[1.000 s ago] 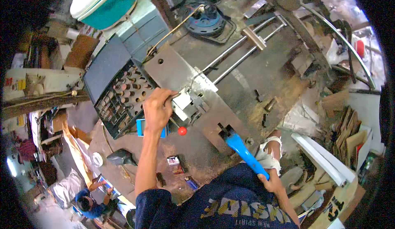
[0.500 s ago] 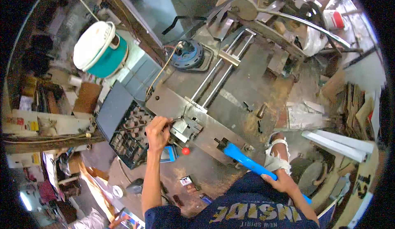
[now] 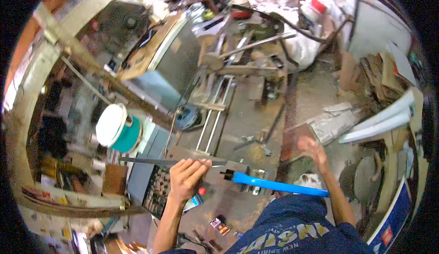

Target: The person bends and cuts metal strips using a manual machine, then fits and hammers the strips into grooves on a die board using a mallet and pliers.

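My left hand (image 3: 188, 177) is closed in a fist over the bench, gripping a long, thin, dark metal bar (image 3: 148, 161). The bar sticks out to the left across the socket case and a little to the right. My right hand (image 3: 312, 148) is raised to the right, blurred, with its fingers apart and nothing visible in them. Below it, in front of my body, lies a long blue bar-like handle (image 3: 279, 186) with a dark metal end (image 3: 227, 175) pointing left. My right hand is apart from this handle.
An open case of sockets (image 3: 157, 187) stands left of my left hand. Behind are a teal bucket with a white lid (image 3: 112, 125), a blue round machine (image 3: 187, 118) and two metal rails (image 3: 215, 112). A red ball (image 3: 202, 191) and a small box (image 3: 220, 226) lie nearby.
My right hand has let go of the blue handle and moved up and away. My left hand has come off the metal block with the dark bar. The view has tilted upward.
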Demonstrator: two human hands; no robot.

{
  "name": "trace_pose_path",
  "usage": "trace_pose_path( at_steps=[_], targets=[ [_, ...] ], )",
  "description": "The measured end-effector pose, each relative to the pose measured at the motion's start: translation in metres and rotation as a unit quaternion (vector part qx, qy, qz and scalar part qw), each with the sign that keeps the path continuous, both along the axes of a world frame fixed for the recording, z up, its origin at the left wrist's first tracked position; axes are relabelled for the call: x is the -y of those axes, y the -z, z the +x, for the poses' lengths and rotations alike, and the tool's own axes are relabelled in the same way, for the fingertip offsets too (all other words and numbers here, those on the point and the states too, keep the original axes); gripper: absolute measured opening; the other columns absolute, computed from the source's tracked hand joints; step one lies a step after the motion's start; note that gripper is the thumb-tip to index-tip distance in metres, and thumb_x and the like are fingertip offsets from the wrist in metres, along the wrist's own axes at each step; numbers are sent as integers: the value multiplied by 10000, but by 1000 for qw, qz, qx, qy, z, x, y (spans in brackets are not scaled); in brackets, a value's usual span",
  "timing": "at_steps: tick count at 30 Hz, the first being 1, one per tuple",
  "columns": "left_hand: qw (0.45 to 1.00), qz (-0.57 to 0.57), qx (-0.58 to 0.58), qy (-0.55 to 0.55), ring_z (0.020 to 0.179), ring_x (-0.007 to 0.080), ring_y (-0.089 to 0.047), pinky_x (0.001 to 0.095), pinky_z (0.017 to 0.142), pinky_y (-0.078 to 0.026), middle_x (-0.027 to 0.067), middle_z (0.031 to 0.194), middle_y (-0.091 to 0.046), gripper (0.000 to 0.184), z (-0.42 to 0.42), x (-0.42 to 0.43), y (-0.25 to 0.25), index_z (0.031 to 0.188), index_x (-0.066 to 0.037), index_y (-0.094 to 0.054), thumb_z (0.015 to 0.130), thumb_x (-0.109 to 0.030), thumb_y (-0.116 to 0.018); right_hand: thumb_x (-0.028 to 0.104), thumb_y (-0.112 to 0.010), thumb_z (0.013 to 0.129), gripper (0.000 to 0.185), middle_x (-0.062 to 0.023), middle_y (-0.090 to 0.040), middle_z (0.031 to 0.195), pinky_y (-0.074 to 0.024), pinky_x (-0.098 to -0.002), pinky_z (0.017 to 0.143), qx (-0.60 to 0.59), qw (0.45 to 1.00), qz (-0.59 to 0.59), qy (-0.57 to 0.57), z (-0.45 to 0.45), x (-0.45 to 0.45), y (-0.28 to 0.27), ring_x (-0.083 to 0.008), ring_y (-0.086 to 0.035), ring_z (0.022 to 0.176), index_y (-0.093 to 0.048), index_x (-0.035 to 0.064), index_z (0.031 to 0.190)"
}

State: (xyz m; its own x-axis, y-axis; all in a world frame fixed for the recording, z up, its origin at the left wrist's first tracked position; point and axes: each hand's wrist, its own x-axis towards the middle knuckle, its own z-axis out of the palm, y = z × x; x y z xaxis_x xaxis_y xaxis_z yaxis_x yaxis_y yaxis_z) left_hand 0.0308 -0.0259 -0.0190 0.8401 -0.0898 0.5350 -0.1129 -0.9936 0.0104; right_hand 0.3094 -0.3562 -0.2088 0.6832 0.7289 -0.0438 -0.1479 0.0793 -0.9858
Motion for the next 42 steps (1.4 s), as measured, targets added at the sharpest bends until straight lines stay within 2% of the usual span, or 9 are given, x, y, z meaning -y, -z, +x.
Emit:
trace_pose_path(
  at_steps=[8, 11, 13, 15, 21, 23, 35, 37, 42],
  targets=[
    [920, 76, -100, 370, 845, 193, -663, 314, 648, -468, 65, 970, -694, 303, 136, 126, -10, 1037, -28, -706, 749, -115, -668, 926, -249, 781, 1197, -305, -443, 1430, -435, -550, 1018, -97, 901, 313, 284, -52, 200, -146, -385, -527, 1250, -300, -37, 1490],
    [848, 126, -118, 501, 788, 209, -644, 330, 622, -467, 59, 944, -689, 293, 183, 197, -1, 991, -50, -713, 709, -125, -684, 776, -390, 886, 964, -206, -521, 1394, -538, -471, 909, 37, 887, 98, 450, -119, 283, -137, -290, -606, 1152, -433, -13, 1439],
    [807, 129, -116, 565, 785, 211, -647, 371, 629, -474, 37, 907, -693, 272, 210, 237, 17, 977, -110, -728, 715, -101, -655, 312, -729, 880, 557, -114, -697, 1121, -558, -314, 777, -21, 846, -58, 530, -137, 328, -132, -228, -694, 922, -591, -28, 1300],
    [780, 159, -181, 578, 839, 242, -667, 407, 691, -506, 51, 950, -709, 279, 228, 302, 16, 973, -110, -722, 702, -116, -656, 243, -751, 852, 464, -139, -718, 1024, -548, -304, 730, 77, 761, -286, 577, -169, 375, -130, -242, -700, 896, -650, -39, 1208],
    [644, 102, -241, 719, 866, 253, -656, 391, 695, -531, 44, 933, -687, 260, 196, 572, 90, 946, -74, -693, 700, -86, -610, 144, -736, 782, 198, -235, -581, 637, -427, -468, 550, 123, 437, -506, 733, -320, 576, 9, -370, -608, 565, -652, -19, 707],
    [603, 140, -215, 756, 896, 266, -656, 404, 726, -532, 54, 955, -689, 288, 177, 668, 117, 989, -79, -692, 715, -77, -601, 147, -730, 782, 221, -238, -560, 622, -424, -469, 542, 50, 441, -507, 739, -365, 654, 18, -382, -603, 561, -625, -21, 685],
    [633, 143, -386, 656, 991, 323, -652, 439, 933, -476, 108, 1056, -718, 284, 123, 913, 239, 1087, -120, -726, 806, -131, -688, 232, -768, 756, 215, -204, -690, 761, -561, -447, 671, -142, 459, -573, 663, -447, 879, 63, -380, -698, 745, -699, 28, 744],
    [714, 129, -243, 644, 1190, 343, -544, 508, 1050, -359, 143, 1247, -651, 645, 86, 936, 202, 1333, -123, -607, 764, -362, -794, 362, -772, 763, 392, -173, -727, 927, -575, -462, 828, -109, 534, -482, 686, -466, 893, 55, -400, -697, 899, -735, 58, 1007],
    [792, 63, -277, 540, 1304, 339, -436, 548, 1083, -268, 195, 1371, -535, 1131, -36, 991, 209, 1513, -27, -329, 659, -591, -810, 314, -766, 765, 669, -240, -572, 1260, -469, -458, 984, -112, 442, -627, 632, -553, 881, 22, -377, -559, 1179, -533, 5, 1311]
  ],
)
